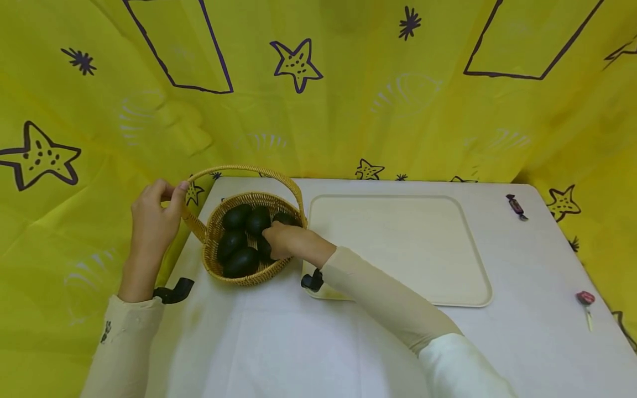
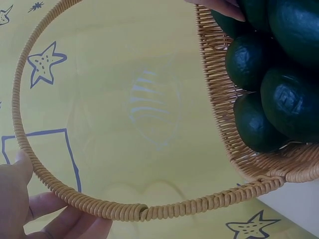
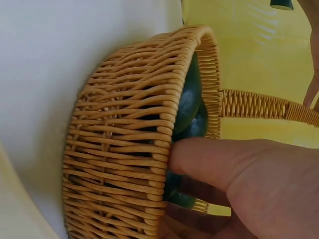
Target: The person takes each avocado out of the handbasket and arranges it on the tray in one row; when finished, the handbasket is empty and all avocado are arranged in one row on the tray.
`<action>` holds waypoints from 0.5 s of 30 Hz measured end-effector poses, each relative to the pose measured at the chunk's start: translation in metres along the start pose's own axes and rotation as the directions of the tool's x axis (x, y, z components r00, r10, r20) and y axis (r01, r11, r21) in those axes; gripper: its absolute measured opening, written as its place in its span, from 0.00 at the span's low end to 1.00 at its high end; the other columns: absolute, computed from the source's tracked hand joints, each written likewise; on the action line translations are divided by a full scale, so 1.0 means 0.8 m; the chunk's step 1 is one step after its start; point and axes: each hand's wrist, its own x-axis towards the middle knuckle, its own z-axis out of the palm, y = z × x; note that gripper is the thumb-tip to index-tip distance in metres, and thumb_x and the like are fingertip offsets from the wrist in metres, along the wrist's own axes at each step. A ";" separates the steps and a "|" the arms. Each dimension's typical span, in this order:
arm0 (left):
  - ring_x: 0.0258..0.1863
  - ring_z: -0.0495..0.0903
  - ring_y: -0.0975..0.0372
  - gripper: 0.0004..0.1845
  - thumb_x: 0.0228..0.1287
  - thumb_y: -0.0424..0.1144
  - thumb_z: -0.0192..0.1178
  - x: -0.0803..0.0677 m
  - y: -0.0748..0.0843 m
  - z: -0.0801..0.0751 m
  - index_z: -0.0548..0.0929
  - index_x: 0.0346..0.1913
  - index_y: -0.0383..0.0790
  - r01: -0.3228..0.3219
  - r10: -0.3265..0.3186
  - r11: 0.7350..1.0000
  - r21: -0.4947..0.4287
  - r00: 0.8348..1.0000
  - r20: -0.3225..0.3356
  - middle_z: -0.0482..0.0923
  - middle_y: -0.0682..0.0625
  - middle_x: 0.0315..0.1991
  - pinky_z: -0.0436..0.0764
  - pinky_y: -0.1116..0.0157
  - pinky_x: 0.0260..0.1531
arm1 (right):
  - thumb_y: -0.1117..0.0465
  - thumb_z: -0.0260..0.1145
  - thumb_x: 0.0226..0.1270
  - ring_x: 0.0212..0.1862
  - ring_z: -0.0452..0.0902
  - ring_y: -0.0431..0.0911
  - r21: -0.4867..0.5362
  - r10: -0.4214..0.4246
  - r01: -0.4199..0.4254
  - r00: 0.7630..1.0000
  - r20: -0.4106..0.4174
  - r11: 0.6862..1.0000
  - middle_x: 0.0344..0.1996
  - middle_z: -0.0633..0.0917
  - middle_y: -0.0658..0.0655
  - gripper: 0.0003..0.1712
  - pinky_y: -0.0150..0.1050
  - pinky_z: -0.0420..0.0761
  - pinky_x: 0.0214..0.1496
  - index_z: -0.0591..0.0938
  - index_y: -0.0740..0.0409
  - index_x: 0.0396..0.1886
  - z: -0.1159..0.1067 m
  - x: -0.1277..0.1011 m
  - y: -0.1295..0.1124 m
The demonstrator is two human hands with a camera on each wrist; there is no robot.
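Observation:
A wicker basket (image 1: 255, 279) with a tall arched handle (image 2: 174, 209) stands on the table's left side. Inside lie several dark green avocados (image 1: 241, 262), glossy in the left wrist view. The left hand (image 1: 160, 218) holds the handle on its left side, thumb and fingers about the wrapped cane. The right hand (image 1: 291, 241) reaches over the right rim into the basket. Its thumb and fingers are around an avocado (image 3: 173, 183) beside the rim. The fingertips are partly hidden behind the rim and the fruit.
A cream rectangular tray (image 1: 398, 249) lies right of the basket, under the right forearm. A wrapped candy (image 1: 516, 208) and a lollipop (image 1: 586, 299) lie near the right edge of the white table (image 1: 298, 342). A yellow patterned curtain (image 1: 348, 121) hangs behind.

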 end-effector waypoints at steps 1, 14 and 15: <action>0.56 0.79 0.36 0.24 0.83 0.51 0.54 0.000 0.000 0.000 0.79 0.43 0.27 -0.002 0.002 1.000 0.000 1.000 -0.001 0.80 0.30 0.47 0.73 0.37 0.62 | 0.58 0.64 0.80 0.73 0.72 0.51 -0.003 -0.006 0.006 1.000 0.022 1.000 0.75 0.71 0.61 0.30 0.40 0.80 0.64 0.71 0.56 0.77 -0.002 0.000 -0.001; 0.56 0.79 0.36 0.26 0.83 0.53 0.54 0.001 0.000 0.000 0.79 0.43 0.28 0.000 0.000 1.000 0.004 1.000 0.001 0.80 0.30 0.47 0.73 0.37 0.62 | 0.50 0.71 0.75 0.71 0.74 0.50 -0.019 -0.007 0.008 0.999 0.042 1.000 0.73 0.75 0.59 0.33 0.40 0.80 0.66 0.76 0.57 0.73 -0.001 0.010 0.004; 0.56 0.79 0.36 0.26 0.83 0.53 0.54 0.001 0.000 0.001 0.79 0.43 0.28 0.001 -0.001 1.000 0.004 1.000 0.001 0.80 0.30 0.47 0.73 0.37 0.61 | 0.51 0.72 0.74 0.72 0.74 0.50 -0.011 -0.007 0.008 0.999 0.044 1.000 0.73 0.76 0.58 0.34 0.41 0.79 0.67 0.75 0.57 0.74 -0.002 0.010 0.005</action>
